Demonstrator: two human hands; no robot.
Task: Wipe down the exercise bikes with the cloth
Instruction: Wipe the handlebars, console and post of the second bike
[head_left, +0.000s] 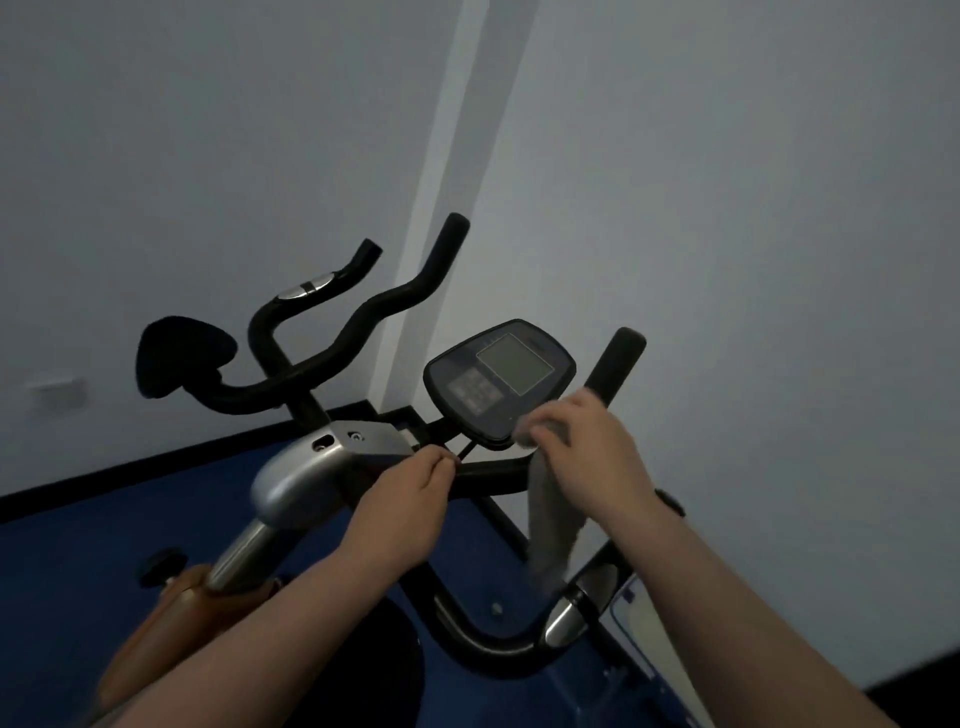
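1. The right hand (582, 447) was clenched around a grey cloth (550, 525), pressing its upper part against the handlebar (493, 470) of the near exercise bike (306, 478), just below the lower edge of the console (501, 382).
2. The rest of the cloth hung down from that hand, blurred, in front of the lower curved part of the bar.
3. The left hand (410, 493) had its fingers curled around the handlebar's crossbar, beside the silver housing of the bike's stem, gripping it.
4. The console sat tilted above the bar, its grey screen blank, between the 2 hands and slightly beyond them.
5. The black right grip (618, 364) of the handlebar rose just past the right hand.
6. A second bike's handlebar (363, 317) and black seat (182, 353) stood farther back on the left, near the wall (727, 208).
7. The floor (78, 545) under both bikes was blue, with a dark skirting along the wall.
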